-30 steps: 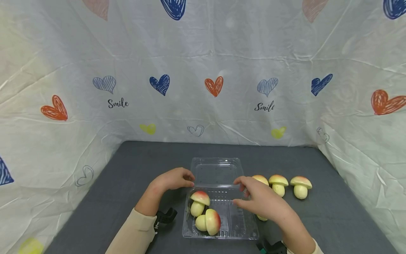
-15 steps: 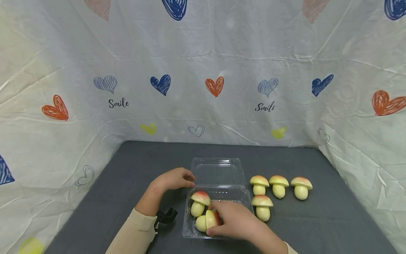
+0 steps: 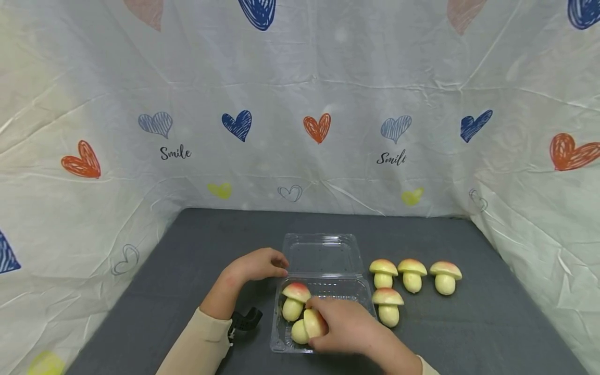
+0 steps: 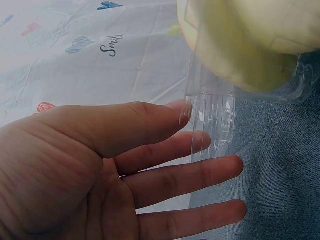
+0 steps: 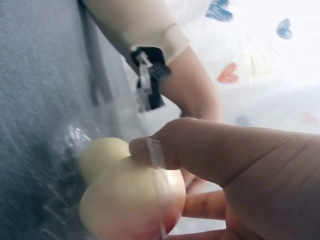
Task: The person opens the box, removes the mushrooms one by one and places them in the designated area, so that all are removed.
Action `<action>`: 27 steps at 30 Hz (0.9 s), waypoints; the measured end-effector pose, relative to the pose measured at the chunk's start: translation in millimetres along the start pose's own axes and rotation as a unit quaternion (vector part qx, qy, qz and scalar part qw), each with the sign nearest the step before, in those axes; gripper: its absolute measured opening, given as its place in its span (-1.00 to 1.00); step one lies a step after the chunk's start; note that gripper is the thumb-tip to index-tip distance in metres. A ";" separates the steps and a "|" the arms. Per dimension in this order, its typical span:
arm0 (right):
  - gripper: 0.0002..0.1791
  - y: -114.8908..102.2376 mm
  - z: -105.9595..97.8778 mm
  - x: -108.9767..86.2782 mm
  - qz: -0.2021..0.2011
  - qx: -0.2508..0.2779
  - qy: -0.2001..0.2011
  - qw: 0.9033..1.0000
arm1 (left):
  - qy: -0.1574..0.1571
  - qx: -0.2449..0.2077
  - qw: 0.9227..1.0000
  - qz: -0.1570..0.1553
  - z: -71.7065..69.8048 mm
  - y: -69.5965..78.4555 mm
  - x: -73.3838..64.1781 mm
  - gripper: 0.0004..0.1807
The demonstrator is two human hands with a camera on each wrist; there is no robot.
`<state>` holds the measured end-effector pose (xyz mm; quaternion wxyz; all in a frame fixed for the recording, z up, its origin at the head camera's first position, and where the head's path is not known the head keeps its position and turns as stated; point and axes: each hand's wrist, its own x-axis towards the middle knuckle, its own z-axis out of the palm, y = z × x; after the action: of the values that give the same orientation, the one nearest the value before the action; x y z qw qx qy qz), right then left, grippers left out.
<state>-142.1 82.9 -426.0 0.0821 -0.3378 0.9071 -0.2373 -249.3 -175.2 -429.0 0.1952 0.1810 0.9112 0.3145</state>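
Note:
A clear plastic clamshell box (image 3: 276, 333) stands with its lid laid back. Inside, on its left side, are two mushroom-shaped pieces with cream stems and red-tinged caps. My right hand (image 3: 344, 325) grips the cap of the nearer mushroom (image 3: 300, 332), thumb on the near side and fingers on the far side. In the right wrist view the thumb presses on this cap (image 5: 127, 200). The other mushroom (image 3: 296, 301) lies just behind it. My left hand (image 3: 262, 264) is at the box's left hinge corner, fingers extended, thumb tip at the plastic edge (image 4: 212, 125) in the left wrist view.
Several more mushrooms stand right of the box, three in a back row, such as the middle one (image 3: 412, 275), and one in front (image 3: 388, 307). The dark grey table (image 3: 225, 229) ends at a white curtain (image 3: 272, 161) printed with hearts.
My right hand has come left from above the box's right side and taken hold of the nearer mushroom, which has shifted and turned slightly. The left hand stays in place.

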 end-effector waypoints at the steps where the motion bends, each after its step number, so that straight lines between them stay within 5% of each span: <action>1: -0.44 0.8 -2.5 -0.6 0.003 0.001 0.000 1.000 | 0.000 0.001 1.000 0.000 0.4 -0.2 0.1 -0.70; 18: -0.37 21.4 -57.5 -20.8 0.059 0.066 -0.006 0.996 | 0.011 0.015 1.000 0.007 1.0 0.0 -1.3 -0.68; 27: -0.32 32.6 -80.7 -37.4 0.050 0.073 0.020 0.996 | 0.011 0.022 0.999 0.025 -5.2 -1.4 -2.2 -0.66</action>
<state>-157.4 159.0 -371.8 0.1001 -0.2801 0.9048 -0.3048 -250.2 -179.8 -425.6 0.1731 0.2041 0.9154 0.3008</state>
